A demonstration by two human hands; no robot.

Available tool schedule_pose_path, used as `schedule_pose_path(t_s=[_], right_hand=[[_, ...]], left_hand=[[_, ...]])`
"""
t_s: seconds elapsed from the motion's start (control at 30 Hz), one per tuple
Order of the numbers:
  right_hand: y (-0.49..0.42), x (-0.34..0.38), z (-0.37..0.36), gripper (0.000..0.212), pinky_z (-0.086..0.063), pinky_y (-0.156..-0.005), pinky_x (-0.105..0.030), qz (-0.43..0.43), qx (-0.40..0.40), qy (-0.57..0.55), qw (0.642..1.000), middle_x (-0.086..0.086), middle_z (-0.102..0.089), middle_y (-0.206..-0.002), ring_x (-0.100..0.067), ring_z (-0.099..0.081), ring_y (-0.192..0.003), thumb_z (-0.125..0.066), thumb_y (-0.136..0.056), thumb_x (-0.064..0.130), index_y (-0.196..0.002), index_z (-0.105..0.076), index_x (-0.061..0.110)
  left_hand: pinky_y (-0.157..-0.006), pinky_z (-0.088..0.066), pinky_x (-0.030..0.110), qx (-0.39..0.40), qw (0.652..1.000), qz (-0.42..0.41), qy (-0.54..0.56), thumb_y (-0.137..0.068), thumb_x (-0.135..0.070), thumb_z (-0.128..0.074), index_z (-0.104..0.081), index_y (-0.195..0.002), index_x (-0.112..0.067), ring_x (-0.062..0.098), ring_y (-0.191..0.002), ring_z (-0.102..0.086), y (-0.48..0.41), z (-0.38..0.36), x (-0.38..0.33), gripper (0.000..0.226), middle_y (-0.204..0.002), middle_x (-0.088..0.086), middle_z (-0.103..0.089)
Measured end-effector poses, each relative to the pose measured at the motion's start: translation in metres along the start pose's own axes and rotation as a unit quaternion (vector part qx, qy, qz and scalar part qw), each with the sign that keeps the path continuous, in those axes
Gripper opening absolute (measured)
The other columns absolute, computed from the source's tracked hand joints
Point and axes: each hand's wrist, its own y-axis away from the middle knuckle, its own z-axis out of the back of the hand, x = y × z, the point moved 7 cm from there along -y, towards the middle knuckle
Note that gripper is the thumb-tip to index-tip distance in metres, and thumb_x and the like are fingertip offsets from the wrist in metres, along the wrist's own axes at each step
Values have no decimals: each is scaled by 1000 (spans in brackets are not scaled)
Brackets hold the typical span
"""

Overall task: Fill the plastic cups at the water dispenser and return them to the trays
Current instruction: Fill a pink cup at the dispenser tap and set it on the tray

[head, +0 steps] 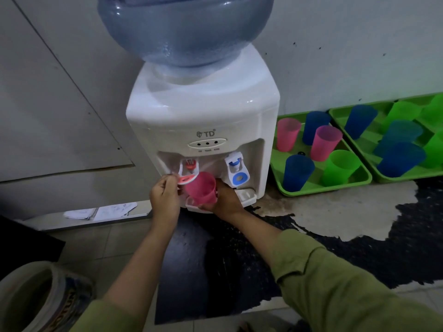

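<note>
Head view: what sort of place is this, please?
Probably a plain indoor utility corner: a water dispenser and green trays of plastic cups sit on worn flooring against a bare, marked wall.

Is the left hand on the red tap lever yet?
Touching. The head view shows the left hand pinching the red tap lever at its left edge.

A bare utility corner indoors: a bottled water dispenser (203, 111) stands on a worn, patchy floor (335, 219) against a scuffed pale wall (347, 44)
</note>
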Motion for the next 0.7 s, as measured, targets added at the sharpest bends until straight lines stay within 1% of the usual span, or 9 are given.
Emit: schedule_pose_path(t_s=[0.1,0.23,0.27,0.33,0.43,0.47,0.57,0.7], right_hand=[[0,1,2,74,-42,-95,-25,-6,2,15,1000,-7,-61,-122,-24,-57,-112,-85,-62,33,-124,-51,10],[0,1,-1,71,-40,-93,-23,-12,2,19,1000,-10,-62,-119,-26,-58,-111,-85,-62,31,-121,-52,7],[0,0,-1,68,-42,-94,-24,-17,4,18,1000,-10,-62,-119,-26,-58,-110,-84,-63,30,-120,-53,7],[-1,-5,-3,61,-46,-97,-31,-32,12,7,999,-9,-62,-118,-25,-58,-110,-82,-67,26,-118,-53,8],[-1,-8,-7,52,-48,-96,-38,-60,29,-31,997,-8,-59,-120,-27,-56,-113,-76,-74,19,-118,-51,11],[-1,-8,-7,55,-48,-96,-37,-59,25,-30,997,-9,-59,-121,-26,-56,-113,-78,-72,20,-119,-51,11],[-1,-4,-3,66,-44,-93,-27,-34,12,25,999,-8,-62,-119,-24,-58,-109,-83,-65,27,-120,-51,10],[-1,-2,-1,69,-45,-95,-30,-30,10,24,999,-10,-61,-120,-26,-57,-110,-84,-64,25,-122,-50,8]], left_hand=[[-54,-46,18,-4,1000,9,3,-91,-11,-45,-60,-66,-13,14,-64,-53,0,1,1,30,-67,4,-57],[-49,-46,13,-5,1000,14,4,-92,-12,-47,-62,-67,-14,4,-52,-56,2,1,-1,29,-61,-2,-60],[-49,-45,13,-6,1000,15,3,-91,-13,-47,-62,-66,-14,4,-52,-56,2,1,-1,29,-60,-3,-61],[-49,-46,14,-5,1000,16,2,-91,-16,-47,-63,-67,-15,6,-54,-56,3,1,-2,29,-59,-4,-62],[-47,-45,13,-5,1000,19,5,-92,-17,-47,-63,-67,-15,1,-50,-58,4,0,-2,30,-53,-8,-63],[-47,-45,12,-5,1000,21,7,-92,-17,-46,-63,-67,-15,0,-49,-58,5,0,-2,30,-52,-9,-64],[-46,-45,13,-3,1000,23,8,-92,-18,-47,-63,-67,-15,-1,-49,-59,5,-1,-3,30,-51,-9,-64],[-46,-45,12,-4,1000,19,7,-92,-16,-47,-63,-66,-15,-1,-48,-58,6,-1,-5,31,-51,-10,-64]])
